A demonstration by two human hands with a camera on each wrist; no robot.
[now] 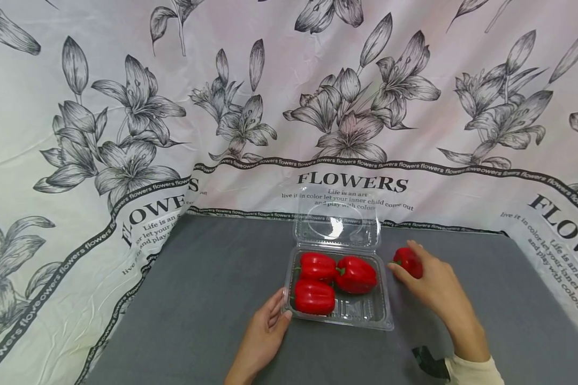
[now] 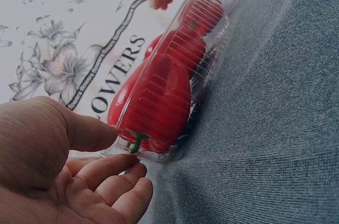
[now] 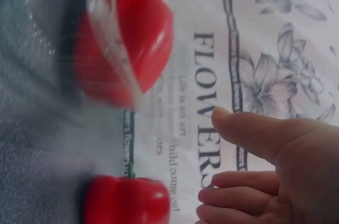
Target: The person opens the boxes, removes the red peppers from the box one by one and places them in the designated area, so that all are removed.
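A clear plastic clamshell box (image 1: 361, 309) lies on the grey surface, its lid (image 1: 337, 235) raised at the back. Three red bell peppers sit inside: one at back left (image 1: 317, 266), one at right (image 1: 358, 275), one at front left (image 1: 314, 298). My left hand (image 1: 264, 334) pinches the box's left rim, thumb above and fingers below in the left wrist view. To the right of the box lies another red bell pepper (image 1: 409, 261). Just over it is my right hand (image 1: 438, 280), fingers extended; the right wrist view shows a gap between hand (image 3: 296, 171) and pepper (image 3: 130, 203).
Grey cloth (image 1: 212, 283) covers the table. White fabric with black flower prints and lettering (image 1: 351, 182) hangs behind and at both sides. A dark strap-like piece (image 1: 431, 363) lies by the right sleeve (image 1: 474, 370).
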